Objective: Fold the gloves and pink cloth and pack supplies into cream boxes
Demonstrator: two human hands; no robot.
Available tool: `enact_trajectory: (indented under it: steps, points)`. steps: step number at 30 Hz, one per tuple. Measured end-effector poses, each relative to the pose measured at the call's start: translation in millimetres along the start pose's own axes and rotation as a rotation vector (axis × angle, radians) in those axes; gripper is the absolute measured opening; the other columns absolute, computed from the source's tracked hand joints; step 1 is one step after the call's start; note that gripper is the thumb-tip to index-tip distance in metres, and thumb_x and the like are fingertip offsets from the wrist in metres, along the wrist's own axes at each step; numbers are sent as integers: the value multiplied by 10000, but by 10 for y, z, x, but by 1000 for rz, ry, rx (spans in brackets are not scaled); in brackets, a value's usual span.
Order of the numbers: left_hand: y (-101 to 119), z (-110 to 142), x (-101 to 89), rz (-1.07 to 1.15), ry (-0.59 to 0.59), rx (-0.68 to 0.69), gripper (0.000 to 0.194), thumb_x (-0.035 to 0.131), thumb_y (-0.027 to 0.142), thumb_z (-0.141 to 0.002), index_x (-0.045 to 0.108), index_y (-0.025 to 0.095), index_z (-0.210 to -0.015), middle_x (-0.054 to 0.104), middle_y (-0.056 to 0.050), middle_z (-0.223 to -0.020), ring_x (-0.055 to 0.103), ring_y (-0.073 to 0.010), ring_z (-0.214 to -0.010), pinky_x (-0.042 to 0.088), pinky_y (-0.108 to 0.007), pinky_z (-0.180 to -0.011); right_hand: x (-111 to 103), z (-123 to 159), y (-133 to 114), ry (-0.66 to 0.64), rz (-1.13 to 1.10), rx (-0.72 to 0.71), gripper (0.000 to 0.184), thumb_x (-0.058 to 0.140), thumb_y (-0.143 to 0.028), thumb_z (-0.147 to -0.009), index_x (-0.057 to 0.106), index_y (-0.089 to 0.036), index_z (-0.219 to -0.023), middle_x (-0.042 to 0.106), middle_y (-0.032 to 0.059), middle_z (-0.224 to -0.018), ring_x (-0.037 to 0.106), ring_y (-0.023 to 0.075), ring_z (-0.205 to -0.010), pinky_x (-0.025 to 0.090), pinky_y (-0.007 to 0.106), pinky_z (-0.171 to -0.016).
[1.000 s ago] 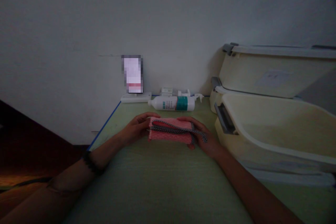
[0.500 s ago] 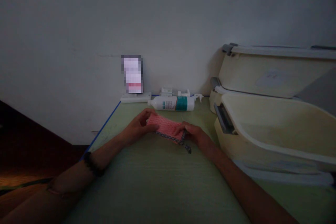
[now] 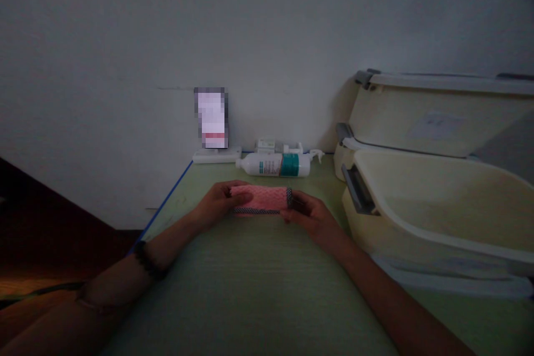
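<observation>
A pink textured cloth (image 3: pixel 267 198) with black-and-white checked edging lies folded into a narrow strip, held up between both hands over the table. My left hand (image 3: pixel 220 200) grips its left end, thumb across the front and fingers behind. At the right end, my right hand (image 3: pixel 311 212) has its fingers closed around the cloth's edge and lower corner; part of that grip is hidden. Just beyond the cloth, a white bottle (image 3: pixel 271 165) with a green label lies on its side.
A pale green table (image 3: pixel 250 283) with a blue edge meets the wall. On the right stands a cream storage bin (image 3: pixel 417 183) with its lid (image 3: pixel 421 114) raised. A phone (image 3: pixel 212 119) rests on a white stand (image 3: pixel 217 156), left of a white spray nozzle (image 3: pixel 317 156).
The cloth's right end has come up level and its dangling trim tail no longer shows. My right hand has shifted from the cloth's front to its right edge.
</observation>
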State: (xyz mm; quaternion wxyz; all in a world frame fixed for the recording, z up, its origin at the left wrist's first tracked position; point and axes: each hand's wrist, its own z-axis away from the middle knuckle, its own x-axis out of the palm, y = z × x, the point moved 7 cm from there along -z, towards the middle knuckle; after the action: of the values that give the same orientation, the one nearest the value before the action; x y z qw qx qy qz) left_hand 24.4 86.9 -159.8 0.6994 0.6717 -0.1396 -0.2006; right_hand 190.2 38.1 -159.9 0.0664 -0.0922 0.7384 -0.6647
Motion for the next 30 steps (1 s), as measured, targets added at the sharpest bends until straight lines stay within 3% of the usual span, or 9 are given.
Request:
enact_trajectory:
  steps: [6, 8, 11, 14, 16, 20, 24, 26, 30]
  points:
    - [49, -10, -50, -31, 86, 43, 276, 738, 275, -595, 627, 146, -812, 644, 2, -724, 580, -120, -639, 447, -219, -600, -42, 39, -112, 85, 97, -136, 177, 585, -174, -714, 580, -182, -890, 568, -7, -774, 534, 105, -652, 458, 255, -622]
    - [60, -19, -110, 28, 175, 65, 320, 755, 259, -573, 600, 162, -835, 630, 17, -737, 574, -109, -649, 439, -203, -598, -76, 112, -261, 190, 261, -285, 151, 568, -148, -729, 585, -199, -870, 542, 5, -822, 542, 122, -734, 462, 255, -633]
    - [-32, -34, -152, 178, 262, -23, 290, 640, 398, -698, 571, 149, -828, 602, 3, -649, 567, -118, -561, 439, -226, -528, -29, 283, -538, 352, 607, -585, 220, 519, -102, -767, 600, -225, -930, 514, 25, -864, 532, 139, -787, 475, 269, -645]
    - [-146, -38, 73, 374, 53, -166, 437, 474, 520, -780, 603, 105, -828, 650, -95, -717, 620, -187, -629, 482, -307, -570, 154, 378, -636, 287, 818, -793, 299, 480, -74, -797, 587, -245, -1018, 501, 37, -879, 524, 143, -801, 485, 293, -682]
    - [-149, -15, 216, 503, -68, -176, 357, 560, 434, -762, 617, 102, -879, 671, -121, -856, 637, -209, -767, 490, -327, -695, 281, 383, -600, 154, 900, -831, 304, 472, -64, -800, 590, -240, -1018, 499, 47, -893, 516, 150, -814, 487, 307, -701]
    - [-117, -9, 199, 505, -21, -85, 246, 681, 160, -678, 623, 99, -909, 680, -95, -895, 629, -195, -828, 457, -317, -815, 400, 337, -479, -28, 923, -713, 256, 509, -34, -723, 613, -211, -875, 472, 69, -1043, 477, 194, -985, 453, 362, -832]
    - [-87, -5, 122, 445, 50, -22, 280, 706, 121, -613, 635, 108, -883, 681, -73, -872, 625, -188, -815, 461, -314, -805, 287, 239, -371, 75, 674, -486, 337, 595, -180, -716, 490, -205, -1035, 384, 105, -1231, 398, 225, -1155, 390, 399, -939]
    - [-49, 25, 150, 339, 35, 15, 268, 713, 145, -597, 644, 118, -854, 681, -62, -855, 621, -191, -803, 467, -318, -787, 221, 186, -279, 140, 543, -362, 484, 607, -274, -736, 381, -206, -1158, 413, 123, -1236, 443, 215, -1126, 420, 393, -906]
    - [109, 148, 245, 32, 12, 119, 242, 715, 244, -601, 634, 137, -803, 670, -35, -779, 598, -183, -737, 475, -303, -709, 312, 138, -141, 15, 449, -158, 492, 554, -291, -789, 336, -204, -1221, 602, 85, -1027, 593, 179, -885, 488, 349, -763]
